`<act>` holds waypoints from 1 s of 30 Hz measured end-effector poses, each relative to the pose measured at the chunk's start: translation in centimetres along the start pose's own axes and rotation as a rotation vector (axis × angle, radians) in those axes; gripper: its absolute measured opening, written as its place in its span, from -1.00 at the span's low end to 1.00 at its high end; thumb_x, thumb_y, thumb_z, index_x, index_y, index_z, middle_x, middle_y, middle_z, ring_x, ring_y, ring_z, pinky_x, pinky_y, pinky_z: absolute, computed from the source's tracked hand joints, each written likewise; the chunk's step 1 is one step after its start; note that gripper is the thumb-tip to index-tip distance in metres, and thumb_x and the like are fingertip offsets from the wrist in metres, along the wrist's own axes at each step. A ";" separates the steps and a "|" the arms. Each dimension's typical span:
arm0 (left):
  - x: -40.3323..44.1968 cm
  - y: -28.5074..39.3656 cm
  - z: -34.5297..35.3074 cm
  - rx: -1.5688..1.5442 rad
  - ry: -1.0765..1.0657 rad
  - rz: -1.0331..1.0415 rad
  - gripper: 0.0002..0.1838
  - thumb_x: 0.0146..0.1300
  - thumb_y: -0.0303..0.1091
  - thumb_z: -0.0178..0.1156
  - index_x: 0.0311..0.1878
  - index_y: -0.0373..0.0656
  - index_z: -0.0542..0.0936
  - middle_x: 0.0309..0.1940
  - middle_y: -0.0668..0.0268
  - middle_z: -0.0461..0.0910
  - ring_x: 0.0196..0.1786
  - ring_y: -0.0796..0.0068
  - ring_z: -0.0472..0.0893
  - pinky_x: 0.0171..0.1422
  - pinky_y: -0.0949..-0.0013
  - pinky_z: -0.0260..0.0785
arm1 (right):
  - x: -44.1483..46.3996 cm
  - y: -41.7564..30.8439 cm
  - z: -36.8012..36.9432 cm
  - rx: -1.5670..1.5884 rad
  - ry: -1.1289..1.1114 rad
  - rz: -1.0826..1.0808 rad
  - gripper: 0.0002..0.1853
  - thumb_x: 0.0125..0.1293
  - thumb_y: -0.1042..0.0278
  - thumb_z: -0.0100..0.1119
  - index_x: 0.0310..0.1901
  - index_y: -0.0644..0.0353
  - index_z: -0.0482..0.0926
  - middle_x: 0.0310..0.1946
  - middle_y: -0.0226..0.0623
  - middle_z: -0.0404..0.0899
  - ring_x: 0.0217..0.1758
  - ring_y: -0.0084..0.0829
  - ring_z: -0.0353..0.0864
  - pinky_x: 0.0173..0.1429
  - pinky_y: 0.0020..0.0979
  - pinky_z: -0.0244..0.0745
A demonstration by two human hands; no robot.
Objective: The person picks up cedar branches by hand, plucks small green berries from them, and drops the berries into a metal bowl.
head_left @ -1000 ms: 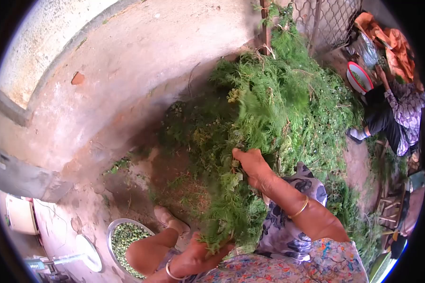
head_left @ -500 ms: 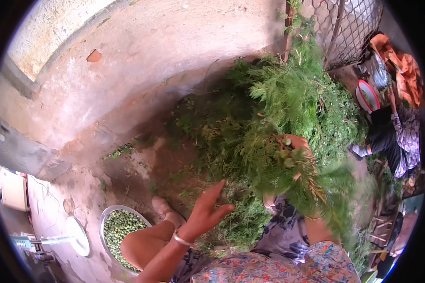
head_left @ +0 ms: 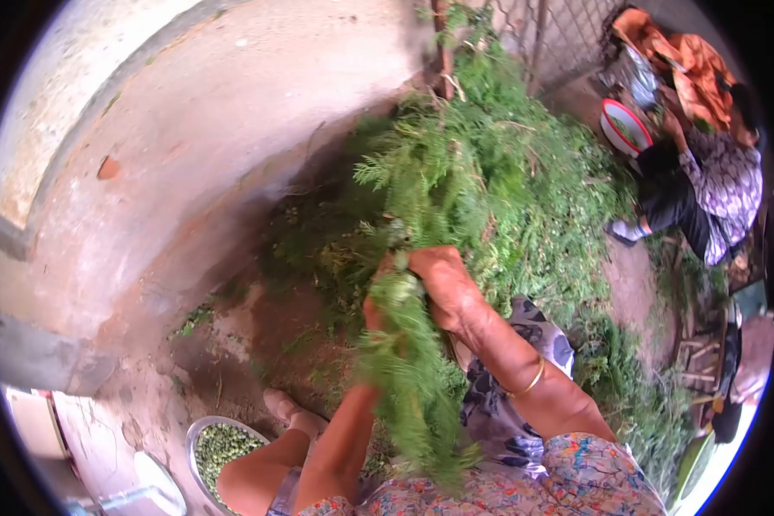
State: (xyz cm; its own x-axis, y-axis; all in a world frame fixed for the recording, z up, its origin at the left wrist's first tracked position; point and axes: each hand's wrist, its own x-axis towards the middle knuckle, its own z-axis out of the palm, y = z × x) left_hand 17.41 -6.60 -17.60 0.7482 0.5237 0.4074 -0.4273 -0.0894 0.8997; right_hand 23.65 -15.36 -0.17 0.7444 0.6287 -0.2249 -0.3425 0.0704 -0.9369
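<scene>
A: ok what's in those hands?

B: One leafy branch (head_left: 408,361), held over the lap, tips trailing down by the flowery shirt (head_left: 507,499). Right hand (head_left: 443,279) has its fingers curled round the far end.

A: And the left hand (head_left: 373,311)?

B: Up against the same branch, but leaves cover most of it, so can't tell how its fingers sit.

A: Around them?

B: Bowl (head_left: 191,449) of small green bits beside the left leg, big green pile (head_left: 525,189) ahead, then another person (head_left: 722,185) sitting by a red-rimmed tub (head_left: 638,120).
</scene>
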 end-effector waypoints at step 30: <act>8.8 -8.0 7.6 1.016 -0.272 -0.481 -0.61 -0.04 -0.25 0.30 -0.19 -0.30 0.52 -0.27 -0.06 0.58 -0.17 -0.05 0.58 -0.09 0.05 0.44 | -4.4 -0.8 -0.4 -0.729 -0.306 -0.069 -0.64 0.11 0.48 0.12 -0.09 0.51 0.34 -0.46 0.19 0.49 -0.29 0.16 0.53 -0.25 -0.06 0.43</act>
State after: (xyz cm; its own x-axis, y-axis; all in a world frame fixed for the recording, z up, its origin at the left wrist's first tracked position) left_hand 31.25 -7.68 -20.07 0.8599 0.5000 -0.1025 0.4444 -0.6347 0.6322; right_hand 20.89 -18.47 1.42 0.5235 0.8338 -0.1751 0.2396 -0.3413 -0.9089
